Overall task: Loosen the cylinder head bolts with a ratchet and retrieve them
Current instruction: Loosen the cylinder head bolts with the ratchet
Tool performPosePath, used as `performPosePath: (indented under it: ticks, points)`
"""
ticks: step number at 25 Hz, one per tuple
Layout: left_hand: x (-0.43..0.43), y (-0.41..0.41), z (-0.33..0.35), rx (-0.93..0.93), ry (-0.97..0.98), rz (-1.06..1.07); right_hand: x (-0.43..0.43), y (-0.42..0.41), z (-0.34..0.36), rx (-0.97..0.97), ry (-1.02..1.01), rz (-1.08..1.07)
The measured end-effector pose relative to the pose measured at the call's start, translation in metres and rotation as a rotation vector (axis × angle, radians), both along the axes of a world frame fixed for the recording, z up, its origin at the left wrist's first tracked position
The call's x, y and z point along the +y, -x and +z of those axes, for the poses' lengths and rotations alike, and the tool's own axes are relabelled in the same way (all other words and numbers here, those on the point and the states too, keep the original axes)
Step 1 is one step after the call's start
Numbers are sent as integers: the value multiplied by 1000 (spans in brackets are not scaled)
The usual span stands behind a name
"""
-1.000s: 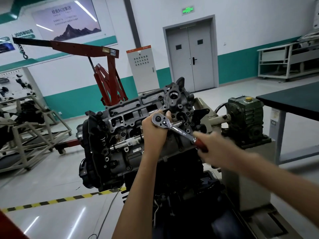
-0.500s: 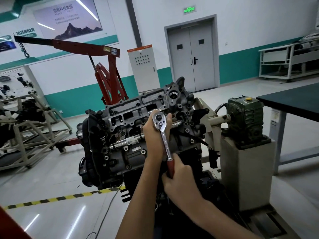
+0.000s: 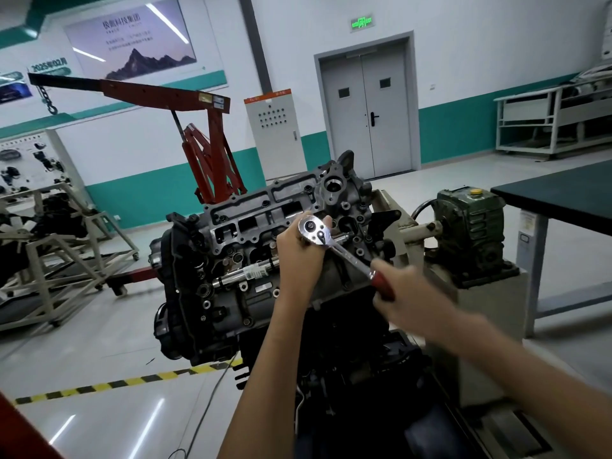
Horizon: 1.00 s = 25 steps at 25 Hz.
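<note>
the engine (image 3: 238, 276) fills the middle of the view, clamped to a stand, with its cylinder head (image 3: 265, 217) tilted toward the camera. the head's open pockets are dark inside, and what sits in them cannot be made out. behind it stands a red engine crane (image 3: 212, 160), its boom cut off near the left edge. to the right a dark-topped counter (image 3: 563, 193) runs out of frame, and a green gearbox (image 3: 470, 233) sits on a pedestal between it and the engine. a white rack (image 3: 556, 120) by the far wall holds things too small to tell.

the left hand (image 3: 298, 260) is up at the cylinder head, its fingers curled round the head of the ratchet (image 3: 314, 230) from behind. the chrome shaft slants down and right to a red grip, which the right hand (image 3: 407, 296) holds with fingers wrapped round it; that hand is blurred. the socket and the bolt under the ratchet are hidden by the left hand and the tool's head. small bolts (image 3: 346, 206) sit along the cylinder head's face; whether any is loose cannot be told.
</note>
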<state>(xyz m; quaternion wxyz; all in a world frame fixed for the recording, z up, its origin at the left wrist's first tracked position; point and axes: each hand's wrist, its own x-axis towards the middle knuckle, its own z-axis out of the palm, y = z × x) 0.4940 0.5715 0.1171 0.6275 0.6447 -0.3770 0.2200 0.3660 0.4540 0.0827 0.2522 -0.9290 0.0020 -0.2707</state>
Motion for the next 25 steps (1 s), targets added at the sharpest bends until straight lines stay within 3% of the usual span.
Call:
performPosePath:
  ticks: [3,6,8,13,15,17,20,22,23,25]
  points:
    - [-4,6,-3,-29,61,19,76,-9,-39,-102,-498,-5]
    - [-2,0,-3,-52,98,46,110,-18,-44,-127,-638,65]
    - [-1,-4,0,-5,76,37,79,-10,-34,-103,-472,47]
    - [8,-8,5,-23,-91,-22,-34,-3,43,83,356,-12]
    - [12,-8,4,4,-73,-38,-42,-6,54,36,480,-60]
    - [10,-3,1,32,-30,-19,-23,-1,30,10,289,-46]
    - [2,10,-5,-14,20,5,46,0,-24,-58,-308,6]
    - [1,10,-5,-15,57,-12,89,-10,-41,-97,-587,42]
    - [1,7,-5,-18,66,-23,100,-14,-44,-110,-627,70]
    - [1,3,-5,14,57,-27,85,-10,-39,-104,-521,72]
